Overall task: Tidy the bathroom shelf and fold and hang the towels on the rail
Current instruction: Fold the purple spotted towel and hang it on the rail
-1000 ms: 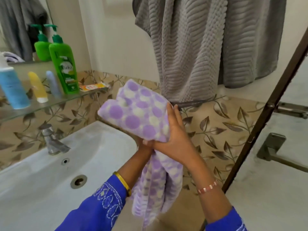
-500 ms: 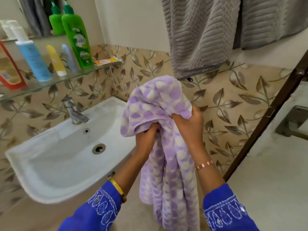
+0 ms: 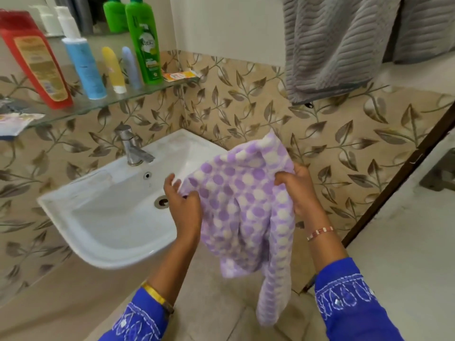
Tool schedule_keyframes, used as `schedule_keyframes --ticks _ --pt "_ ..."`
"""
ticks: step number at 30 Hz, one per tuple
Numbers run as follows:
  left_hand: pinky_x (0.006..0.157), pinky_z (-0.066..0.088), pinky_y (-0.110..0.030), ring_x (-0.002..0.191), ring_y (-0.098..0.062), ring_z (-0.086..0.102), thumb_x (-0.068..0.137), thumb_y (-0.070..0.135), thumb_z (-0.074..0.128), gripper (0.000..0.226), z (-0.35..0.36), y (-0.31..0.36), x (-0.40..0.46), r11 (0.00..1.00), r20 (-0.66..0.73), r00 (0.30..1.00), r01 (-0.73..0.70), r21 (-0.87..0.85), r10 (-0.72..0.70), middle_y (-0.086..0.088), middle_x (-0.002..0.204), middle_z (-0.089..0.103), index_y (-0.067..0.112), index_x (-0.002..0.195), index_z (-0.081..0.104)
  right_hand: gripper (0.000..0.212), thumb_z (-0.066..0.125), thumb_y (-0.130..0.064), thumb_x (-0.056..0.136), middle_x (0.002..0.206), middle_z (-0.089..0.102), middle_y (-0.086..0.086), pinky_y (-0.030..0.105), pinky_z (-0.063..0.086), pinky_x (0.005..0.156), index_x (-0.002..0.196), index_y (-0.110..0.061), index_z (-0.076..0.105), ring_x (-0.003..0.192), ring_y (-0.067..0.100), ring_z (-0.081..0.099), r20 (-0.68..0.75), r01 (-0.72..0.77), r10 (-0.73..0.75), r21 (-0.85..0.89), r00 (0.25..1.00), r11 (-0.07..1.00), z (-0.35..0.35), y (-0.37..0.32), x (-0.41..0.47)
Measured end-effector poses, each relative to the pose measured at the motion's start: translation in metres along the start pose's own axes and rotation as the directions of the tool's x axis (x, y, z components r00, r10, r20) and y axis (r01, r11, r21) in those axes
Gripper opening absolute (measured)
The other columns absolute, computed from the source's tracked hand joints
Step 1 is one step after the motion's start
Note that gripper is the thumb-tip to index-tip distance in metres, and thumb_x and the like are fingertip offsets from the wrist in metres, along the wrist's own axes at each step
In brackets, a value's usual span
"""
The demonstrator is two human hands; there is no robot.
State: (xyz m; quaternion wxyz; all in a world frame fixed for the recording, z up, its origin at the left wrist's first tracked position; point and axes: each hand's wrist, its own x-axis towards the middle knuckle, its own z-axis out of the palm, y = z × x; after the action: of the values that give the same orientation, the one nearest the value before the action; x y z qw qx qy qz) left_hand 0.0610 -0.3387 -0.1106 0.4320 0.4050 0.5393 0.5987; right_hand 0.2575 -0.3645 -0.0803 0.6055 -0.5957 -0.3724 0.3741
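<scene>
Purple-and-white dotted towel (image 3: 242,205) hangs between both hands, just right of the white ceramic washbasin (image 3: 108,217). Left hand (image 3: 186,205) pinches its left edge; right hand (image 3: 299,190) grasps its right edge. Grey ribbed towel (image 3: 330,45) hangs on the far wall above.

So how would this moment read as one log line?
step: spreading towel | left hand: pinching edge | right hand: gripping edge | grey towel: hanging
</scene>
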Motion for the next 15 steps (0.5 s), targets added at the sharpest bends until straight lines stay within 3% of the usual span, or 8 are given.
schedule_keyframes --ticks 3,6,8,9,11,15 --pt "0.104 0.034 -0.027 0.130 -0.014 0.037 0.087 0.006 0.054 0.058 -0.013 0.001 -0.005 0.967 0.116 0.964 -0.247 0.068 0.238 0.004 0.143 0.036 0.021 0.138 0.032 0.028 0.050 0.003 0.053 0.076 0.059 0.008 0.031 0.042 0.069 0.079 0.005 0.058 0.075 0.021 0.055 0.138 -0.005 0.010 -0.036 0.990 0.999 0.005 0.008 -0.008" --pt "0.103 0.029 -0.009 0.128 0.001 0.034 0.081 0.026 0.063 0.063 -0.012 0.008 -0.011 0.899 0.413 0.831 -0.434 0.065 0.372 0.014 0.138 0.035 0.024 0.136 0.033 0.029 0.051 0.006 0.050 0.069 0.058 0.006 0.027 0.042 0.065 0.078 0.009 0.059 0.073 0.020 0.055 0.294 0.011 0.012 -0.078 0.956 0.997 0.009 0.007 -0.012" --pt "0.102 0.034 -0.014 0.124 -0.001 0.041 0.074 0.038 0.067 0.065 -0.008 0.015 -0.010 0.837 0.532 0.738 -0.540 0.093 0.416 0.012 0.135 0.043 0.026 0.131 0.039 0.031 0.051 0.004 0.046 0.069 0.059 0.006 0.026 0.043 0.063 0.075 0.012 0.058 0.073 0.021 0.055 0.363 0.024 -0.001 -0.059 0.932 0.998 0.012 0.003 -0.007" --pt "0.100 0.039 -0.023 0.119 -0.006 0.048 0.072 0.041 0.068 0.061 -0.007 0.018 -0.008 0.810 0.562 0.709 -0.575 0.111 0.426 0.010 0.129 0.051 0.024 0.126 0.046 0.026 0.051 0.004 0.046 0.066 0.061 0.006 0.025 0.045 0.062 0.069 0.004 0.063 0.071 0.019 0.058 0.388 0.022 -0.004 -0.041 0.922 0.999 0.013 0.000 -0.004" --pt "0.090 0.045 -0.031 0.105 -0.011 0.057 0.071 0.044 0.068 0.050 -0.007 0.021 -0.005 0.801 0.578 0.721 -0.570 0.181 0.383 0.009 0.111 0.062 0.020 0.114 0.057 0.027 0.051 0.004 0.047 0.063 0.065 0.002 0.024 0.048 0.059 0.061 -0.012 0.067 0.066 0.015 0.062 0.416 0.011 -0.008 -0.005 0.909 1.000 0.009 -0.003 0.003" --pt "0.069 0.045 -0.022 0.080 -0.007 0.063 0.075 0.043 0.070 0.031 -0.015 0.010 0.006 0.780 0.638 0.762 -0.463 0.421 0.108 0.004 0.090 0.070 0.018 0.092 0.068 0.030 0.053 0.004 0.050 0.067 0.069 -0.002 0.028 0.048 0.063 0.067 -0.015 0.069 0.068 0.015 0.065 0.399 -0.006 -0.028 0.083 0.917 0.997 -0.008 0.005 0.011"
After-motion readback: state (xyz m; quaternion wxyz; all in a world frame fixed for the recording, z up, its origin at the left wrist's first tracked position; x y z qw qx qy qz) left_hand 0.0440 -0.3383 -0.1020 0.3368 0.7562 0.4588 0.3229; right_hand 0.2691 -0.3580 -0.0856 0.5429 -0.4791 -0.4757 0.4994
